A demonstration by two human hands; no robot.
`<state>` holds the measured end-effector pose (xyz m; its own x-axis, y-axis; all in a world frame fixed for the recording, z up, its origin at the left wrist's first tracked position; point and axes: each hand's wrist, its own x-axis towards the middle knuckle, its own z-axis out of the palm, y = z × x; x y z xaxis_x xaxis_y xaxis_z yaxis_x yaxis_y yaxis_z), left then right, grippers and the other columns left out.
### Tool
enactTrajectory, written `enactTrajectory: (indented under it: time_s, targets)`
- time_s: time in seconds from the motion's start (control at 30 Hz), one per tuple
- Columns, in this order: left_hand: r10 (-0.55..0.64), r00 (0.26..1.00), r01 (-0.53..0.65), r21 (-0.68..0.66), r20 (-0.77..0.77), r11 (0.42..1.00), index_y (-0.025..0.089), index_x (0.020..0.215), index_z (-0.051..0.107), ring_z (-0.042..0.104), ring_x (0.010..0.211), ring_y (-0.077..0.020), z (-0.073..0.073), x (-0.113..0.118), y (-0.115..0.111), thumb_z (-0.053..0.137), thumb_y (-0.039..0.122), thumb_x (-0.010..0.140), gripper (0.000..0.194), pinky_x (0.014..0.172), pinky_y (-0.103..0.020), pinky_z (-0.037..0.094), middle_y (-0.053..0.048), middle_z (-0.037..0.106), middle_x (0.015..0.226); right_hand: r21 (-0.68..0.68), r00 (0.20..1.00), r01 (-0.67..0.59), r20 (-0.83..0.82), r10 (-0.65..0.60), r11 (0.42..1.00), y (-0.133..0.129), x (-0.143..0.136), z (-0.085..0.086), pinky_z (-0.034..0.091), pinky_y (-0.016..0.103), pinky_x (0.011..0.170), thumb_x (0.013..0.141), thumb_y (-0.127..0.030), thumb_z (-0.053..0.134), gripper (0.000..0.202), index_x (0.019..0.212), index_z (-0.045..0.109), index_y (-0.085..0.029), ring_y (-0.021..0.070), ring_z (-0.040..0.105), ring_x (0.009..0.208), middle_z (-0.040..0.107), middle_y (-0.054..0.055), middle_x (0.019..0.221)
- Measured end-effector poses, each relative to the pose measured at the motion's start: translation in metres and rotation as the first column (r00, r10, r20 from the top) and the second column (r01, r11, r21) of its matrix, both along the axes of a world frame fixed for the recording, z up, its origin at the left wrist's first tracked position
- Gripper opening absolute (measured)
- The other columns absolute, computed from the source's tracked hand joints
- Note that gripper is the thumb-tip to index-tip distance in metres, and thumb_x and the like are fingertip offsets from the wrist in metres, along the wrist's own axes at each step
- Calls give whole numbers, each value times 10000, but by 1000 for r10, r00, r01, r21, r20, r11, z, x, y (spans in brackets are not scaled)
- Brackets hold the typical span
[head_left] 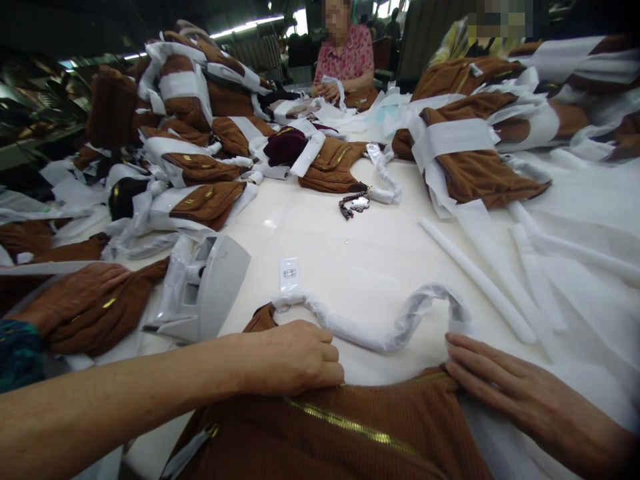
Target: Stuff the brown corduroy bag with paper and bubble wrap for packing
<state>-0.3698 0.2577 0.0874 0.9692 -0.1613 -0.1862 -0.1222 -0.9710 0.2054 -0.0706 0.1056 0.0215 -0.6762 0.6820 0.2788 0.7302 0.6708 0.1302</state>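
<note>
A brown corduroy handbag (350, 440) with a gold zipper lies right in front of me. Curled at its top edge, my left hand (295, 357) grips the fabric; the fingertips are partly hidden. My right hand (525, 393) rests its outstretched fingers against the bag's upper right corner, by the end of the strap. That shoulder strap (390, 337) is wrapped in white film and curves across the table above the bag. A white tag (289, 273) lies by the strap's left end. A small zipper pull wrapped in white (193, 448) shows at the lower left.
Another person's hand (90, 290) lies on a brown bag at left, beside a grey tape dispenser (215, 287). Wrapped bags (200, 207) are heaped at left and more (465, 153) at right. White paper rolls (480, 280) lie at right. Two people sit across the table (320, 233).
</note>
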Motion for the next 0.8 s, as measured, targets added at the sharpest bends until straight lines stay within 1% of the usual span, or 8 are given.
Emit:
enactTrajectory:
  time_s: [0.1, 0.2, 0.27, 0.3, 0.4, 0.5, 0.6, 0.8]
  targets:
    - [31, 999, -33, 89, 29, 995, 173, 766, 517, 461, 661, -146, -4, -7, -2, 498, 192, 835, 75, 598, -293, 356, -7, 558, 708, 30, 998, 64, 16, -64, 998, 6, -6, 6, 488, 356, 781, 777, -71, 321, 425, 1121, 529, -208, 223, 460, 1129, 567, 72, 1150]
    - [22, 997, -33, 152, 74, 988, 168, 802, 522, 461, 674, -159, -11, -4, -9, 453, 193, 851, 88, 592, -305, 358, -24, 552, 715, 45, 976, 214, -41, -212, 976, 11, -49, 18, 428, 462, 795, 767, -150, 365, 387, 1112, 523, -226, 301, 474, 1094, 564, 83, 1149]
    - [15, 995, -32, 164, 102, 986, 159, 819, 520, 462, 685, -164, -18, -1, -14, 422, 191, 859, 110, 587, -310, 356, -33, 550, 733, -23, 961, 246, -120, -247, 969, 13, -91, 20, 442, 409, 738, 787, -211, 385, 292, 1025, 553, -200, 267, 572, 923, 632, 85, 998]
    - [16, 993, -35, 167, 116, 985, 155, 820, 518, 461, 689, -166, -21, 0, -15, 408, 193, 862, 124, 581, -311, 352, -36, 549, 742, -126, 947, 283, -122, -298, 951, 14, -112, 17, 448, 369, 671, 805, -237, 397, 212, 923, 572, -210, 234, 602, 794, 655, 59, 869]
    - [-5, 990, -21, 189, 138, 982, 162, 826, 517, 455, 695, -166, -30, 1, -10, 390, 204, 869, 141, 584, -315, 341, -31, 549, 755, -318, 924, 321, -99, -369, 892, 19, -153, 2, 348, 287, 459, 836, -260, 427, 181, 682, 512, -215, 170, 549, 505, 588, -9, 584]
    - [-123, 986, 99, 198, 110, 975, 197, 853, 521, 454, 727, -160, -32, -1, 5, 424, 221, 865, 101, 620, -319, 335, -18, 556, 768, -367, 955, 236, -87, -285, 900, 23, -157, -9, 259, 286, 419, 848, -282, 444, 173, 691, 482, -216, 169, 535, 471, 576, -23, 578]
    - [-194, 980, 182, 209, 40, 961, 215, 866, 525, 448, 748, -162, -27, -10, 24, 428, 223, 865, 97, 655, -321, 327, -14, 560, 774, -420, 979, 133, -88, -186, 898, 26, -144, -9, 229, 294, 421, 870, -294, 412, 187, 710, 473, -219, 169, 545, 472, 583, -26, 591]
    - [-93, 994, 107, 269, -65, 957, 209, 857, 526, 451, 741, -177, -9, -50, 60, 422, 198, 861, 105, 660, -322, 315, -27, 560, 734, -509, 989, 7, -125, -82, 861, 30, -136, 2, 224, 293, 407, 870, -261, 420, 186, 704, 490, -214, 148, 556, 466, 603, -26, 620]
